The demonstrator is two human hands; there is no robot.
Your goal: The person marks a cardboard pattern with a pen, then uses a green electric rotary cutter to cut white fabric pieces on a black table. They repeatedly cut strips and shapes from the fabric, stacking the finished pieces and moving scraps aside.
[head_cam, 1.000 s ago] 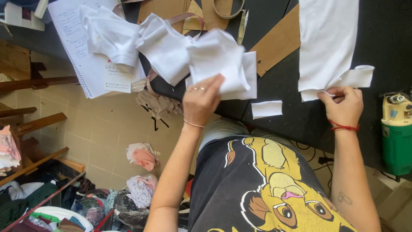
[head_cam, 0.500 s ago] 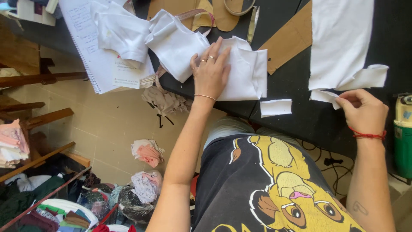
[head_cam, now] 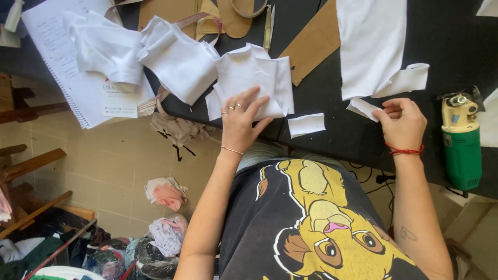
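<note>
The left hand [head_cam: 239,123] presses flat, fingers spread, on a folded white cloth piece [head_cam: 254,83] on the table [head_cam: 332,129]. The right hand [head_cam: 402,124] pinches a white strip [head_cam: 363,107] in a narrow grip. Judged step: sorting cut pieces; the strip needs lifting clear.

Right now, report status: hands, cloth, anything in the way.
Left hand flat on folded white cloth stack. Right hand pinching white scrap. Green electric cutter beside right hand, apart.

I see bare black tabletop [head_cam: 332,129] between my left hand [head_cam: 241,122] and right hand [head_cam: 402,124], broken only by a small white scrap [head_cam: 306,125] near the front edge. Toward the left edge, white fabric pieces [head_cam: 179,59] crowd together. A green cutting machine [head_cam: 460,142] blocks the right edge; cardboard patterns [head_cam: 311,44] fill the far middle.
</note>
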